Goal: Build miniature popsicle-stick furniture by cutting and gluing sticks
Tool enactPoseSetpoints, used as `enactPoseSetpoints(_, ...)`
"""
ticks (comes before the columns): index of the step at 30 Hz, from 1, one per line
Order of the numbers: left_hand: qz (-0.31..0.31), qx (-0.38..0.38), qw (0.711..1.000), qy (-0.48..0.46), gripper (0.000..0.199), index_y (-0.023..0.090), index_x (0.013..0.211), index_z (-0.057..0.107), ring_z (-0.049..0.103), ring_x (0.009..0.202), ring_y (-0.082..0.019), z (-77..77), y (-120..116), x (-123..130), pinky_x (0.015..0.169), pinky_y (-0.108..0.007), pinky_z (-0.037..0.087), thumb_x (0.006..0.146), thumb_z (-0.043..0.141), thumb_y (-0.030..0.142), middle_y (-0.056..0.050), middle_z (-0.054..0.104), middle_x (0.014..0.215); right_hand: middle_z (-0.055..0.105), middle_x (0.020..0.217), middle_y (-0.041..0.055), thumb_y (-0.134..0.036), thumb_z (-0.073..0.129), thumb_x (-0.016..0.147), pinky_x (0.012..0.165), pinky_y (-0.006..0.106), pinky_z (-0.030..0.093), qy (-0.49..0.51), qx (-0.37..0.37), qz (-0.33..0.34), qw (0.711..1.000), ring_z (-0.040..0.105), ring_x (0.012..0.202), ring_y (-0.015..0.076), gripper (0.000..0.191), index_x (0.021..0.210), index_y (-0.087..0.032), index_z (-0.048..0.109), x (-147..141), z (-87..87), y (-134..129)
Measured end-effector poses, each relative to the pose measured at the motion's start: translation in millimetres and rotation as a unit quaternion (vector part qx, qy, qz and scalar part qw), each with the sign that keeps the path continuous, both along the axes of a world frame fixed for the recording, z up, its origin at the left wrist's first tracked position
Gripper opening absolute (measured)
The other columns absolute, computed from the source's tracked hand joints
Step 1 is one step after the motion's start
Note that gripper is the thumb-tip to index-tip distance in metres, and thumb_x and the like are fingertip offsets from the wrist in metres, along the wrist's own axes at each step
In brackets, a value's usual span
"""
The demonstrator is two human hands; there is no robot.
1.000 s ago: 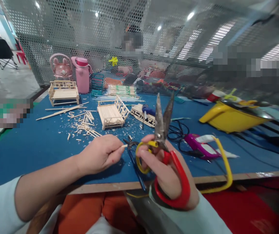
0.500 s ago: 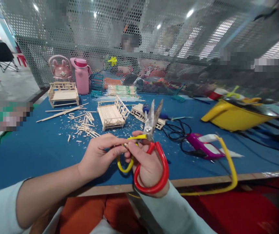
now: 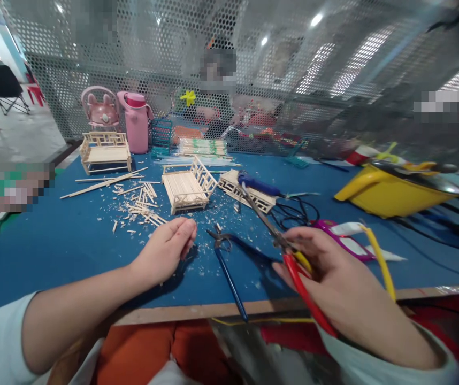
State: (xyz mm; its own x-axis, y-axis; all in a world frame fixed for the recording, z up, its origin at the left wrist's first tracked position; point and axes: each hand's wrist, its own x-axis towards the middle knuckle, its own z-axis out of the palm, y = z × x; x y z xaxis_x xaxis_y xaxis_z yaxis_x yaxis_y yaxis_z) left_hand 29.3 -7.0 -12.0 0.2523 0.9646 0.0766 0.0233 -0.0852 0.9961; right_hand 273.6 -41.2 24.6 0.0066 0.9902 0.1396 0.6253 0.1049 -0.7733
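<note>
My right hand [image 3: 334, 272] has its fingers round the handles of scissors [image 3: 272, 230], one handle red and one yellow, with the blades pointing up and left. Over the table's near part, my left hand [image 3: 169, 248] is closed with its fingertips pressed together; whatever it holds is hidden. Blue-handled pliers [image 3: 227, 267] lie spread between the two hands. Beyond the left hand stands a small wooden-stick bench [image 3: 187, 187], with cut stick pieces [image 3: 145, 206] to its left. A glue gun with a blue handle [image 3: 259, 184] rests by another stick frame [image 3: 249, 195].
Farther back are a second stick bench [image 3: 106, 152], a pink bottle [image 3: 136, 125] and bundled sticks [image 3: 201, 147]. A yellow container [image 3: 385, 190] and a purple-white tool [image 3: 347, 240] lie right. A person [image 3: 213, 101] sits behind the perforated screen.
My right hand has moved right and away from my left hand, taking the scissors along, and the blades have come together. The pliers on the table are now uncovered.
</note>
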Motion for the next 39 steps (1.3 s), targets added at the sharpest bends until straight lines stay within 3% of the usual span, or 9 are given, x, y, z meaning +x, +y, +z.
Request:
enactPoseSetpoints(3, 0.000, -0.043, 0.999, 0.016, 0.033, 0.018, 0.065, 0.048, 0.038, 0.046, -0.008, -2.3, 2, 1, 0.044, -0.021, 0.032, 0.088, 0.045, 0.042, 0.004, 0.043, 0.050, 0.072, 0.088, 0.0075, -0.040, 0.063, 0.067, 0.062, 0.037, 0.055, -0.154, -0.017, -0.003, 0.988, 0.069, 0.072, 0.0254, 0.037, 0.100, -0.024, 0.058, 48, -4.7, 3)
enactPoseSetpoints(7, -0.003, -0.068, 0.998, 0.001, 0.027, 0.017, 0.067, 0.052, 0.042, 0.050, -0.008, -4.4, 2, 4, 0.048, -0.020, 0.037, 0.085, 0.050, 0.037, 0.003, 0.048, 0.056, 0.073, 0.093, 0.0122, -0.037, 0.058, 0.072, 0.069, 0.044, 0.055, -0.316, 0.058, 0.022, 0.947, 0.069, 0.081, 0.0316, 0.034, 0.101, -0.020, 0.067, 77, -16.2, 26)
enactPoseSetpoints(11, -0.021, -0.039, 0.999, 0.020, 0.027, 0.018, 0.072, 0.052, 0.044, 0.053, -0.009, -7.1, 1, 4, 0.051, -0.021, 0.040, 0.086, 0.046, 0.040, 0.003, 0.048, 0.060, 0.072, 0.102, 0.0138, -0.032, 0.050, 0.080, 0.077, 0.044, 0.055, -0.369, 0.096, 0.088, 0.920, 0.068, 0.090, 0.0302, 0.035, 0.104, -0.016, 0.069, 77, -30.1, 51)
enactPoseSetpoints(15, -0.032, -0.010, 0.995, 0.090, 0.032, 0.018, 0.070, 0.051, 0.040, 0.052, -0.010, -7.9, -1, 2, 0.049, -0.021, 0.034, 0.089, 0.042, 0.042, 0.004, 0.044, 0.056, 0.071, 0.098, 0.0138, -0.024, 0.046, 0.082, 0.072, 0.045, 0.053, -0.434, 0.146, 0.078, 0.886, 0.067, 0.085, 0.0292, 0.033, 0.105, -0.017, 0.069, 53, -25.0, 46)
enactPoseSetpoints(19, -0.051, 0.034, 0.986, 0.156, 0.035, 0.018, 0.065, 0.050, 0.036, 0.050, -0.010, -2.8, -1, 0, 0.047, -0.021, 0.030, 0.091, 0.039, 0.040, 0.005, 0.040, 0.054, 0.071, 0.099, 0.0091, -0.030, 0.045, 0.091, 0.080, 0.039, 0.050, -0.333, 0.238, 0.181, 0.894, 0.065, 0.090, 0.0239, 0.029, 0.106, -0.021, 0.067, 3, -2.9, 37)
enactPoseSetpoints(24, -0.073, 0.113, 0.967, 0.215, 0.037, 0.018, 0.061, 0.042, 0.034, 0.053, -0.009, 14.5, 10, -6, 0.050, -0.021, 0.030, 0.092, 0.035, 0.036, 0.005, 0.037, 0.056, 0.074, 0.086, 0.0050, -0.027, 0.049, 0.091, 0.074, 0.033, 0.044, -0.259, 0.323, 0.373, 0.830, 0.066, 0.078, 0.0178, 0.021, 0.094, -0.019, 0.068, -51, 6.2, 67)
enactPoseSetpoints(27, -0.079, 0.139, 0.953, 0.258, 0.036, 0.018, 0.061, 0.042, 0.033, 0.053, -0.009, 26.1, 22, -10, 0.049, -0.021, 0.029, 0.092, 0.035, 0.036, 0.005, 0.035, 0.056, 0.072, 0.074, 0.0041, -0.027, 0.047, 0.092, 0.071, 0.033, 0.042, -0.253, 0.369, 0.358, 0.820, 0.064, 0.070, 0.0169, 0.024, 0.081, -0.017, 0.067, -63, 3.2, 85)
enactPoseSetpoints(31, -0.093, 0.172, 0.927, 0.319, 0.035, 0.018, 0.059, 0.039, 0.033, 0.053, -0.009, 35.9, 37, -14, 0.049, -0.022, 0.027, 0.091, 0.036, 0.033, 0.005, 0.036, 0.055, 0.073, 0.081, 0.0039, -0.028, 0.046, 0.092, 0.075, 0.034, 0.041, -0.251, 0.389, 0.313, 0.829, 0.064, 0.074, 0.0165, 0.024, 0.089, -0.018, 0.067, -65, 1.5, 94)
enactPoseSetpoints(39, -0.106, 0.204, 0.881, 0.414, 0.037, 0.017, 0.062, 0.046, 0.039, 0.053, -0.010, 51.4, 50, -14, 0.052, -0.023, 0.032, 0.093, 0.032, 0.034, 0.003, 0.045, 0.056, 0.073, 0.079, 0.0051, -0.024, 0.051, 0.089, 0.070, 0.032, 0.042, -0.245, 0.372, 0.336, 0.830, 0.064, 0.075, 0.0175, 0.021, 0.086, -0.016, 0.070, -66, 5.0, 108)
